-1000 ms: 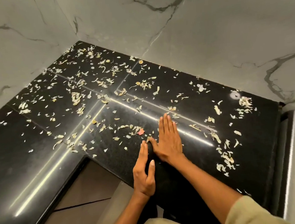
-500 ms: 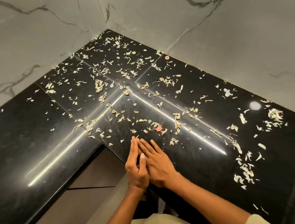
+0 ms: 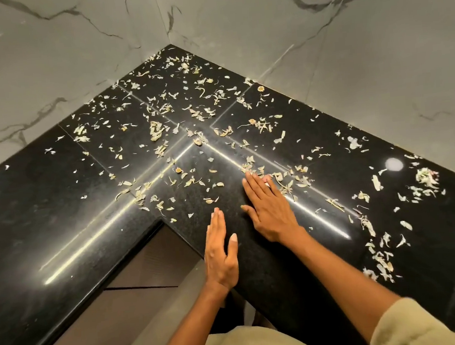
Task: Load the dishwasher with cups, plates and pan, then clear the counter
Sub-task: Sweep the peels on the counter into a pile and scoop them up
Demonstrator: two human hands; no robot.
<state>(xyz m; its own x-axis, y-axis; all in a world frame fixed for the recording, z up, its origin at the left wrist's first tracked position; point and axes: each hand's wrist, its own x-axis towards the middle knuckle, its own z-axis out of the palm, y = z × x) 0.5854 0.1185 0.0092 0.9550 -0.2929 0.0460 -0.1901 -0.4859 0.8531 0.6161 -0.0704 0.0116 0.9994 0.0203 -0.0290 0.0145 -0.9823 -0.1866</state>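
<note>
A black polished L-shaped counter (image 3: 59, 214) fills the corner, strewn with pale dried leaf and peel scraps (image 3: 156, 130). My right hand (image 3: 269, 210) lies flat on the counter with straight fingers, its fingertips against a small heap of scraps (image 3: 285, 183). My left hand (image 3: 221, 255) stands on edge at the counter's inner corner, fingers straight and together, thumb out, holding nothing. No cups, plates or pan are in view.
Grey marble-look walls (image 3: 320, 54) close the corner behind the counter. More scraps (image 3: 379, 258) lie in a band along the right side. Below the counter's inner edge is brown flooring (image 3: 146, 267).
My right hand has slid forward and to the right, away from the left hand, onto the scraps. The hands, touching before, now lie apart. The view has shifted toward the corner.
</note>
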